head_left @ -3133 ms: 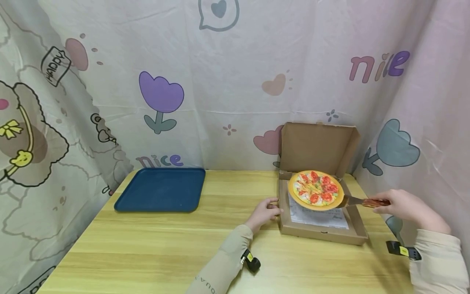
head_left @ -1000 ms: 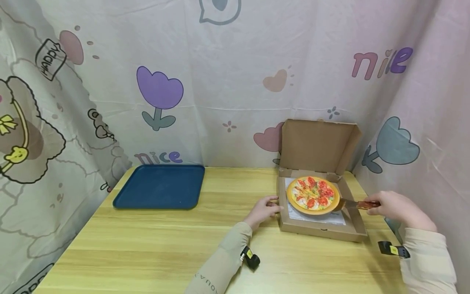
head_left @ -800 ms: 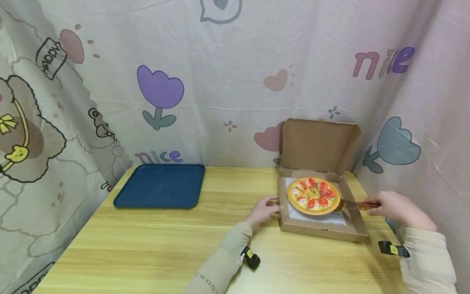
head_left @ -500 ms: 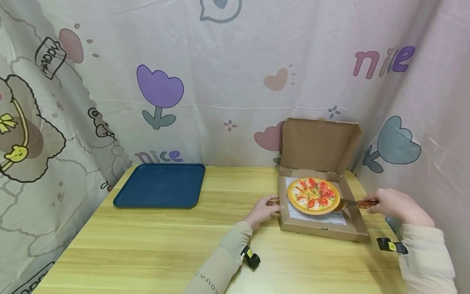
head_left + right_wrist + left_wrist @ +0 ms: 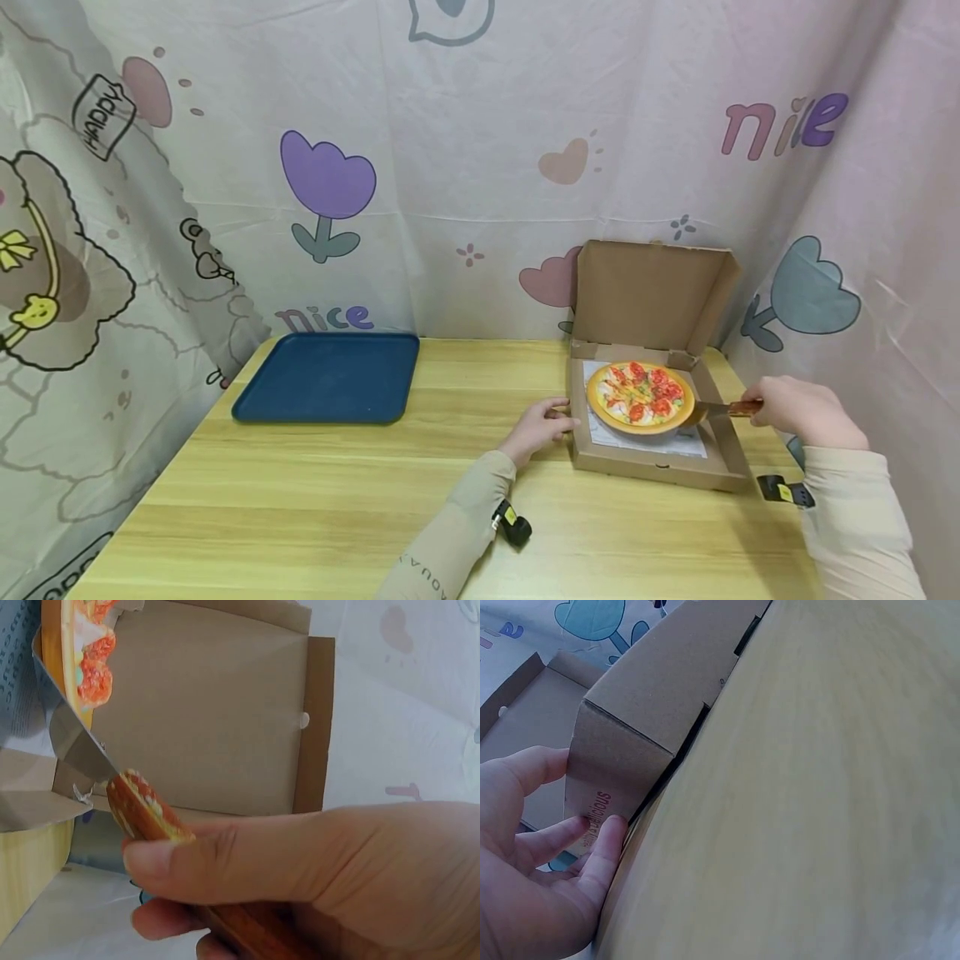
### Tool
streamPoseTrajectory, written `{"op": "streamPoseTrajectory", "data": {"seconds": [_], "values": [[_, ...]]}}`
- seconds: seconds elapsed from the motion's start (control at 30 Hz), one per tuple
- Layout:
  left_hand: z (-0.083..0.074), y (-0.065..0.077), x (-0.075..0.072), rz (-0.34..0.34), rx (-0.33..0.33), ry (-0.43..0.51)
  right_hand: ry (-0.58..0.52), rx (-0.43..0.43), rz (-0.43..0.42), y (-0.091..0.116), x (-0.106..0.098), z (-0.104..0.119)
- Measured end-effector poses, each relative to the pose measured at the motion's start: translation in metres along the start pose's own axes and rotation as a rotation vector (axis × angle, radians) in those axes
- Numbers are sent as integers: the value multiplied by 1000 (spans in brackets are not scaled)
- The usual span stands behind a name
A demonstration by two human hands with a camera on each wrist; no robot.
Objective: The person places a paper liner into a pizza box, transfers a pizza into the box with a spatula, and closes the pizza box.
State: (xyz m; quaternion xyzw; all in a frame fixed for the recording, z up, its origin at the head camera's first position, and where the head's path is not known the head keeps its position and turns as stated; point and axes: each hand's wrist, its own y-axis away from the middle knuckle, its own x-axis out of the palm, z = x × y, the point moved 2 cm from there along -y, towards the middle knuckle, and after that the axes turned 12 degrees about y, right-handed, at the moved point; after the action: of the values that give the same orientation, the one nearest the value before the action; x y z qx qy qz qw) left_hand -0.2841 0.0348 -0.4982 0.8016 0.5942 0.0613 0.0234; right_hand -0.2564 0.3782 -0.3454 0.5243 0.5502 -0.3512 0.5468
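A toy-like pizza with a yellow rim and red toppings sits inside the open cardboard pizza box, over a printed paper sheet. My right hand grips the brown mottled handle of a pizza server, thumb along the top. The server's metal blade goes under the pizza's right edge, its tip hidden there. At the box's left side, my left hand rests its fingertips against the outer wall, one finger up by the rim in the left wrist view.
The box lid stands raised against the patterned curtain. A dark blue tray lies at the back left of the wooden table. The curtain borders the table closely behind and on the right.
The pizza has come down into the box, slightly left of where it was. My right hand has shifted left with the server, rising a little lately. The left hand has stayed put.
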Motion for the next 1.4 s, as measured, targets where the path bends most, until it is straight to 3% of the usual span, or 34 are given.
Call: {"op": "streamPoseTrajectory", "data": {"seconds": [0.93, 1.27, 1.4], "values": [[1, -3, 1, -5, -10, 7, 111, 7, -207, 6, -4, 4], [3, -3, 0, -6, 1, 5, 137, -14, -318, 13, -1, -3], [2, -3, 0, -4, 6, 8, 132, -7, -320, 15, -1, -7]]}}
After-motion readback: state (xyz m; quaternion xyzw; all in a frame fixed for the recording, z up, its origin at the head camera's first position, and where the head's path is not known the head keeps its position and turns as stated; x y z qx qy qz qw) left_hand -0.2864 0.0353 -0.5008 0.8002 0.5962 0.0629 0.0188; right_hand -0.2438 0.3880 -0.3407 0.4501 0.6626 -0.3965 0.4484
